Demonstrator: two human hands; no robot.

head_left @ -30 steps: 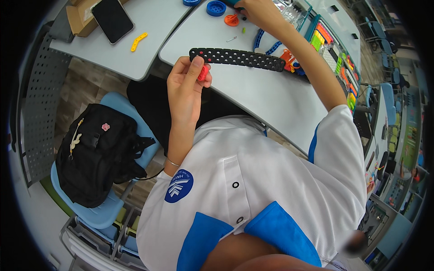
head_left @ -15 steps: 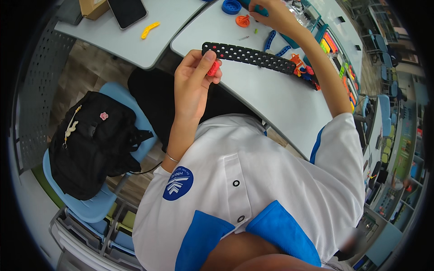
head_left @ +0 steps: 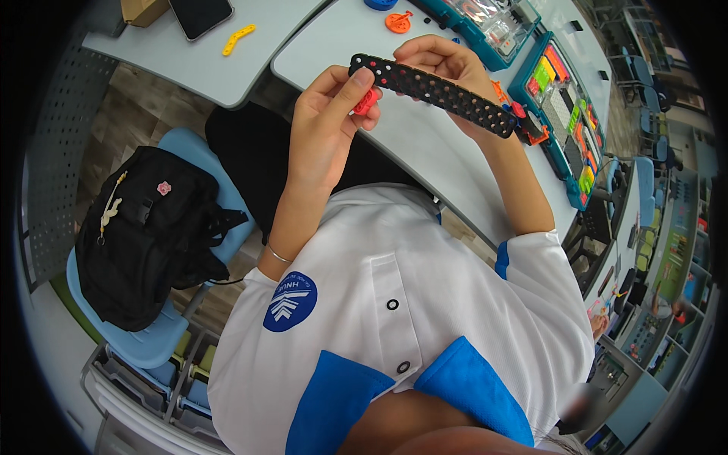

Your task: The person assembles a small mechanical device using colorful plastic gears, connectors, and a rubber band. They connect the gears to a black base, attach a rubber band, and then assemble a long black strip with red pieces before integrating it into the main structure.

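A long black beam full of holes (head_left: 447, 92) is up in front of me above the table, sloping down to the right. My left hand (head_left: 327, 121) grips its left end between thumb and fingers. A red plastic piece (head_left: 366, 101) sits under that end, against the same fingers. Small red and white dots show near the gripped end. My right hand (head_left: 455, 72) is behind the beam with its fingers bent in toward the left part; the beam covers much of it, and anything pinched there is hidden. Orange, blue and dark parts (head_left: 533, 130) show by the beam's right end.
A teal case of colourful parts (head_left: 578, 178) and a teal tray with clear packets (head_left: 497, 59) stand right. An orange round piece (head_left: 398, 23) lies at the back. A yellow angled piece (head_left: 240, 39) and phone (head_left: 199, 17) lie left. A black backpack (head_left: 144, 235) rests on a blue chair.
My right hand has come back from the teal tray at the far side to the beam. The beam's right end now tilts lower and nearer; my left hand keeps its grip.
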